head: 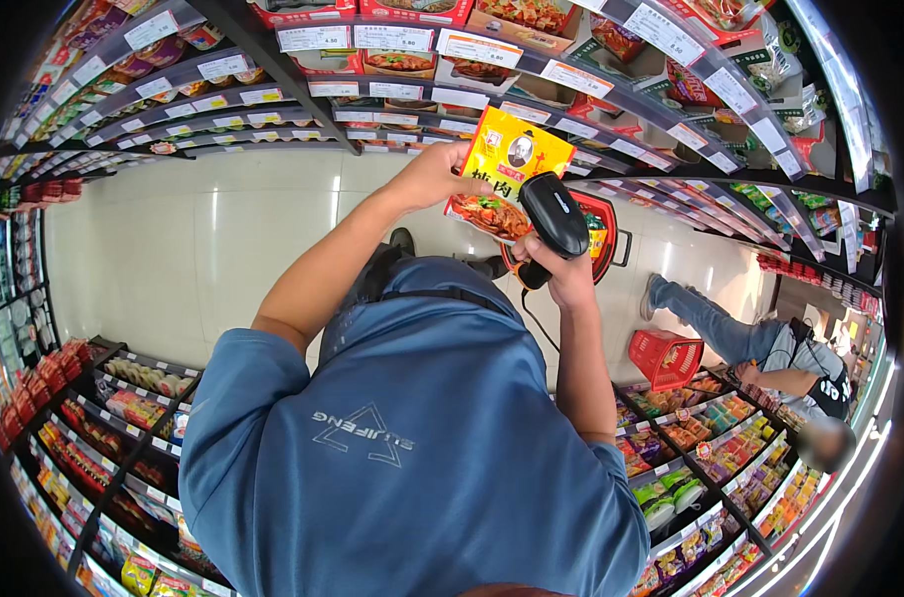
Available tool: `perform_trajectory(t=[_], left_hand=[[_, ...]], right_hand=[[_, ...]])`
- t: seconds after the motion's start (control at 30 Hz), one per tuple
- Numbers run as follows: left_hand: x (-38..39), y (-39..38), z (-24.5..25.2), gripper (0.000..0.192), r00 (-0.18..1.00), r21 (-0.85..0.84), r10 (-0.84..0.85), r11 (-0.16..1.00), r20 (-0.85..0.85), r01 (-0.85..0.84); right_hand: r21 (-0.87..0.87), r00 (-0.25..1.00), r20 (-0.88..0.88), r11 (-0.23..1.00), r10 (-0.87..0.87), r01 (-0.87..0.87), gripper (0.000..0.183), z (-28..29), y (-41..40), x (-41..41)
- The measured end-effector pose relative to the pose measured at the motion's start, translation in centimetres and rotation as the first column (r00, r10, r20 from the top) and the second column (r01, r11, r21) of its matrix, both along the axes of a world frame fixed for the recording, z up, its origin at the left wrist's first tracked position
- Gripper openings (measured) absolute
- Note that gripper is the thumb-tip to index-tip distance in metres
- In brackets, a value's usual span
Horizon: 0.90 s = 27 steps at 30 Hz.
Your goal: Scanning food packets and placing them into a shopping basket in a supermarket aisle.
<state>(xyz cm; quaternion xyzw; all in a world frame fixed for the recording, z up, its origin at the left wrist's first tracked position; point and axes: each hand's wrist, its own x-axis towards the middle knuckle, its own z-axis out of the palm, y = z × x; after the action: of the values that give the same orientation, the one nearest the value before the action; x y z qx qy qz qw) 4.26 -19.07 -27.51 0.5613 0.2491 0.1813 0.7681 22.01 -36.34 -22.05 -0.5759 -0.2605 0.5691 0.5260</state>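
My left hand (437, 177) grips the left edge of a yellow and red seasoning packet (523, 153), which shows a dish of meat and a small portrait. My right hand (560, 270) is closed around the handle of a black handheld barcode scanner (555, 216). The scanner's head overlaps the packet's lower right side in this view. From its handle a dark cable (535, 317) hangs down. Below the scanner, a red basket (609, 216) with a black handle stands near my feet, with green and yellow packets in it, partly hidden.
Shelves with price tags (482, 48) and boxed food packets rise in front of me. Snack shelves (702, 440) stand behind on both sides. On the right, another person (773, 351) stands beside a red shopping basket (664, 358). Pale floor tiles (161, 224) show at left.
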Motion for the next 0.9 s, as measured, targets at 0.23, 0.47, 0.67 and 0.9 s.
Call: perform_trajectory(t=[0.23,0.47,0.67,0.9], left_hand=[[1.9,4.2,0.4,0.028,0.875,0.764,0.462,0.509,0.145,-0.395],[4.0,8.6,-2.7,0.032,0.756,0.744,0.547,0.321,0.360,-0.586],[4.8,10.8,-4.5,0.016,0.682,0.957,0.731,0.183,0.022,-0.227],[6.1,14.6,-6.3,0.030,0.632,0.990,0.764,-0.054,0.127,-0.133]], right_hand=[[0.019,0.996,0.085,0.999,-0.030,0.029,0.029,-0.3,-0.4,1.1],[-0.013,0.985,0.154,0.996,-0.083,0.086,0.025,-1.1,-2.6,1.3],[-0.070,0.975,0.217,0.996,-0.048,0.064,0.021,-2.2,-3.7,1.0],[-0.121,0.957,0.291,0.992,-0.002,0.039,0.020,-2.7,-4.1,0.9]])
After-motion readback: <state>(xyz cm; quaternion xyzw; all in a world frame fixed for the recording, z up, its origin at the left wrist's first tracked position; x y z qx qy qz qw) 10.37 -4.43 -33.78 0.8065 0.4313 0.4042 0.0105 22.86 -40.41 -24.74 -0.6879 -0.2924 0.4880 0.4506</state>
